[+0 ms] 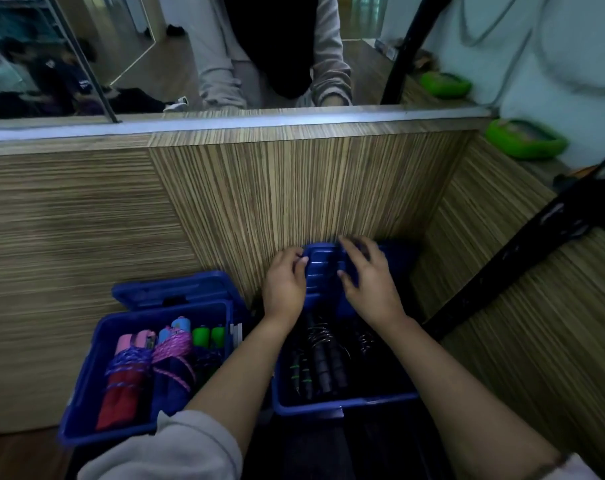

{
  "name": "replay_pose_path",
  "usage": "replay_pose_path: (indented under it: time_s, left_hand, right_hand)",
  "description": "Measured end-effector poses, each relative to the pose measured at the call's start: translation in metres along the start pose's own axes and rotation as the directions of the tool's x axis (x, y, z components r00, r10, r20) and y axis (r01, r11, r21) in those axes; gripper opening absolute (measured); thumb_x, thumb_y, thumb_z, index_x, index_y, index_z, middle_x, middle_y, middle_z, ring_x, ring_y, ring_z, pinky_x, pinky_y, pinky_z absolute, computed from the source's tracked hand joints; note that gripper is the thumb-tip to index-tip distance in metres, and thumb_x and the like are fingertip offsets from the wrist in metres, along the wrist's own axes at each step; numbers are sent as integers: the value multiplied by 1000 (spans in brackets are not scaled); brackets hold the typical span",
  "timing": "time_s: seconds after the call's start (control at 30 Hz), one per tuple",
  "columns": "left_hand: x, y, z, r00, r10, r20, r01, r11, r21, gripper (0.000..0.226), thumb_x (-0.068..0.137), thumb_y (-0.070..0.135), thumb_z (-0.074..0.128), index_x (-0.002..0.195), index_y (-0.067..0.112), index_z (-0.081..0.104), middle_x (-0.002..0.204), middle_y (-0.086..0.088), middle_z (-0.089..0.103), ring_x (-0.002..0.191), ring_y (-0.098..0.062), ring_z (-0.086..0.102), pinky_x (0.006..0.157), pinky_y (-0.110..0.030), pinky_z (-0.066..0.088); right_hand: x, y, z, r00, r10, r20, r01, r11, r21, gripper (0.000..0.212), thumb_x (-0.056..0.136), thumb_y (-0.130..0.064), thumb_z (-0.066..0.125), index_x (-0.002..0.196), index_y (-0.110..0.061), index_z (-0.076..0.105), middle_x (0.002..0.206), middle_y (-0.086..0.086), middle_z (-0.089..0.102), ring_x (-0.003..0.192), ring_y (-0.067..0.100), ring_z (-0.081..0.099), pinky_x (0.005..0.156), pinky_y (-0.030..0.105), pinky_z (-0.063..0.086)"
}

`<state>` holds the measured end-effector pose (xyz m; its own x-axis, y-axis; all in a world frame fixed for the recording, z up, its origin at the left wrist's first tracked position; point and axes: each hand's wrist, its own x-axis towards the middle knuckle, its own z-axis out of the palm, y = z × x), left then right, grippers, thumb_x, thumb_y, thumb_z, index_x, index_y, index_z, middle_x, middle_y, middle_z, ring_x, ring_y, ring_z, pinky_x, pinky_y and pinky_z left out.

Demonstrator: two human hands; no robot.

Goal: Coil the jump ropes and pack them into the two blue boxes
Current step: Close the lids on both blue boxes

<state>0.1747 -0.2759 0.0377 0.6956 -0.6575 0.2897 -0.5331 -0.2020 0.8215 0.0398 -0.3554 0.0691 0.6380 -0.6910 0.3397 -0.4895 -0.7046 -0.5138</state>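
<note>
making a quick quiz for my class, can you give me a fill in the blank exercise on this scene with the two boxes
1. Both hands, the left hand and the right hand, rest on the raised ____ of the right blue box.
2. The ropes in the right blue box have ____ handles.
3. The pink, red and green-handled ropes lie in the ____ blue box.
4. Both boxes stand against a ____ panelled wall.

Missing words: lid; black; left; wood
</note>
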Motion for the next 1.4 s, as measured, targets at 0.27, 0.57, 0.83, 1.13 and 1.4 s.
replay_pose_path:
  time_s: [0.27,0.57,0.83,1.13,1.4]
  left_hand:
    - [-6,37,-5,977,206,50,-207,978,2,18,96,19,56,110,11,65,107,-1,66,94,-15,61,82,-31,50]
    - [-16,33,-44,948,252,193,-256,967,-4,33,96,30,57,127,20,61,120,6,67,108,-10,61,90,-22,47]
    - [-69,29,-52,775,589,228,-626,668,401,30,79,24,58,106,26,71,79,7,71,63,-17,67,47,-27,48]
    - [-133,-10,-17,719,470,512,-692,558,459,55,43,68,82,86,34,76,75,14,68,65,-11,63,40,-20,44]
    - [-130,-24,-31,905,327,273,-413,832,371,30,87,39,48,100,23,69,94,10,68,82,-13,65,65,-31,52]
  right_hand:
    - [5,2,-25,998,-13,-57,3,986,-168,33,93,-21,55,125,-15,58,117,10,61,111,30,53,87,45,48]
    - [-12,-17,-84,942,-58,-330,130,971,200,22,92,-3,54,112,-3,65,103,1,59,96,12,56,87,17,42]
    - [-84,15,-85,996,22,-81,13,915,403,25,82,-25,43,89,-25,68,96,-10,66,94,-3,58,86,12,41]
    - [-130,54,-53,857,431,283,-492,848,199,25,92,6,45,103,6,68,125,18,58,120,27,51,86,13,30]
    - [-109,21,-8,935,278,218,-208,932,-299,38,87,-30,58,112,-2,53,124,19,45,112,35,47,96,38,43]
